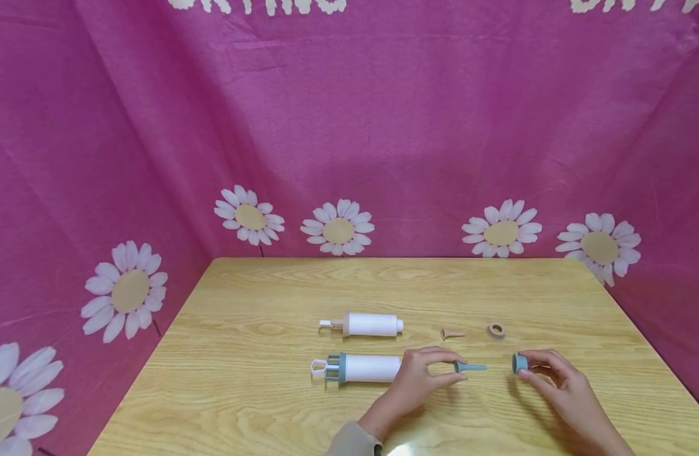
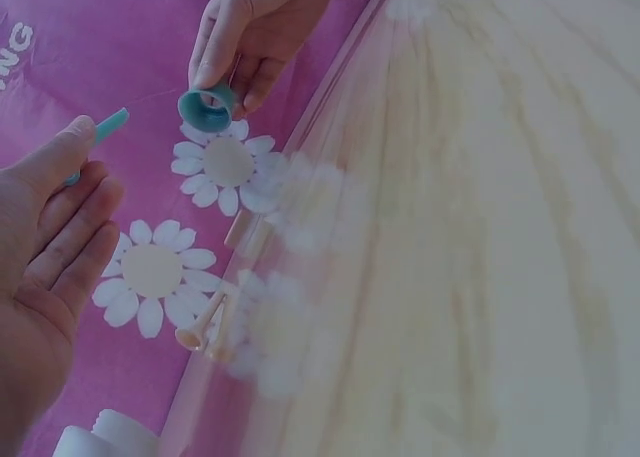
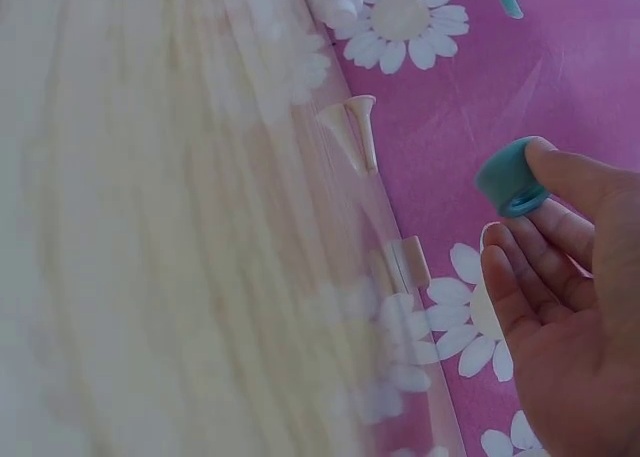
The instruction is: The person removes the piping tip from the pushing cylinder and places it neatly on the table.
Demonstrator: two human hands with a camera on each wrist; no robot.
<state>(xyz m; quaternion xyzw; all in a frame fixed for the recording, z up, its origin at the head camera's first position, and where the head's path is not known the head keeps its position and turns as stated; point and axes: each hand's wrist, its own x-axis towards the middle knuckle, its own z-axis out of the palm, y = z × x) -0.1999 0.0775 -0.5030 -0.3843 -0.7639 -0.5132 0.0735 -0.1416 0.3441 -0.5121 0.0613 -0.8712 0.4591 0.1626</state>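
My left hand (image 1: pixel 420 377) pinches a small teal nozzle (image 1: pixel 471 367) by its wide flared end, thumb and fingertips on it, its narrow tip pointing right. In my right hand (image 1: pixel 566 386) a short teal ring cap (image 1: pixel 519 363) is held between thumb and fingers, its open side facing the nozzle. A gap separates the two parts. The right wrist view shows the cap (image 3: pixel 510 177) above the table at the fingertips. Behind my left hand lies a white-barrelled syringe (image 1: pixel 372 368) with a teal collar and a white looped plunger handle; its right end is hidden by the hand.
Farther back on the wooden table (image 1: pixel 241 354) lies a second white syringe (image 1: pixel 372 324) with a beige collar. To its right are a beige nozzle (image 1: pixel 453 334) and a beige ring (image 1: pixel 491 330). A pink flowered curtain (image 1: pixel 383 126) surrounds the table's back and sides.
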